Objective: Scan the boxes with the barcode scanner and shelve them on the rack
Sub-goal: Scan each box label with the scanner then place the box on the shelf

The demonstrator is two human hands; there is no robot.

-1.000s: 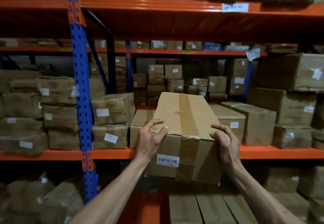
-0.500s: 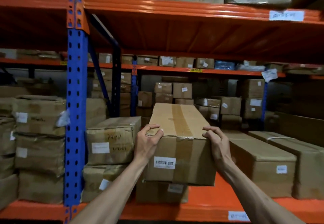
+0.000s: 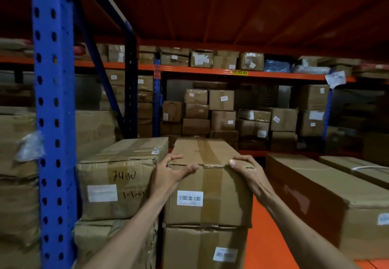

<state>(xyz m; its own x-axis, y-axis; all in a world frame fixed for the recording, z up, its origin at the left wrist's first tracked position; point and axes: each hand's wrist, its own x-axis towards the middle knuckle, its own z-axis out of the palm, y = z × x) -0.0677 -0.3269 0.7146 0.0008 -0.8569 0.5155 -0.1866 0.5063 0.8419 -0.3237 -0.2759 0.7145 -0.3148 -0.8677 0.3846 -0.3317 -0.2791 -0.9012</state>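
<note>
Orange-and-blue rack (image 3: 53, 121) fills the view, blue perforated upright on the left, orange shelf deck (image 3: 265, 245) bare to the right of centre. Far rack behind is packed with taped cartons under an orange beam (image 3: 210, 71) with a yellow tag. Long flat carton (image 3: 328, 201) lies on the deck at right, another one past it at the edge. Left of centre, a stack of two cartons, top one (image 3: 117, 182) with handwritten marks and a white label. Task box (image 3: 210, 184) sits in the middle on top of a lower carton (image 3: 202, 247), just beside the marked carton, brown tape strip down its lid and front. Box is on the rack, level, long side running back into the shelf. Left hand (image 3: 168, 174) grips the near top-left corner, fingers curled over the lid edge, thumb along the front edge. Right hand (image 3: 246, 170) clamped on the near top-right corner the same way. Barcode label (image 3: 190, 198) on the box front, lower left, facing the camera, between the two forearms
</note>
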